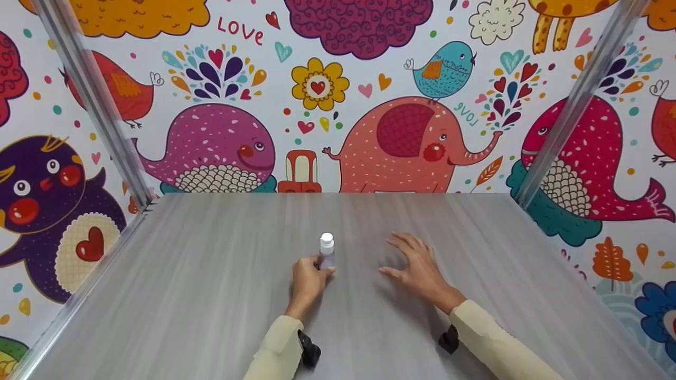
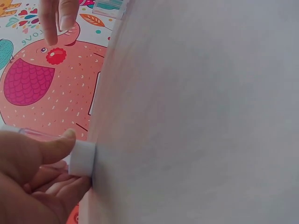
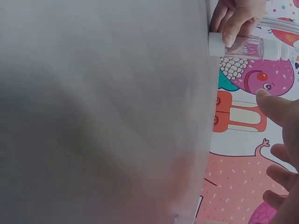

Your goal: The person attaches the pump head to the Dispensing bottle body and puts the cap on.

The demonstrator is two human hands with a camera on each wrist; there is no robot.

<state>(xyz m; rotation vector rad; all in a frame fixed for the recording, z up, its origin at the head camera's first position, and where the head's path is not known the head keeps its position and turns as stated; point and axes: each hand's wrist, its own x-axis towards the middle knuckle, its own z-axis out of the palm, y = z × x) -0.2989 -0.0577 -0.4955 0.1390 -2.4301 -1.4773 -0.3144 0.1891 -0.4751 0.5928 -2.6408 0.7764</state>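
A small clear bottle (image 1: 327,250) with a white cap and a white base stands upright on the grey table, near its middle. My left hand (image 1: 309,279) grips its lower part, thumb on one side and fingers on the other. In the left wrist view the thumb lies just above the white base (image 2: 82,158), which touches the tabletop. My right hand (image 1: 420,272) is held to the right of the bottle, apart from it, with fingers spread and nothing between them. The right wrist view shows the transparent bottle body (image 3: 250,47) beyond my right thumb.
The grey wood-grain table (image 1: 211,295) meets a wall (image 1: 369,74) printed with cartoon animals at its back edge. Clear posts rise at the back left (image 1: 95,100) and back right (image 1: 581,100) corners. A black wrist device (image 1: 309,349) sits at each sleeve.
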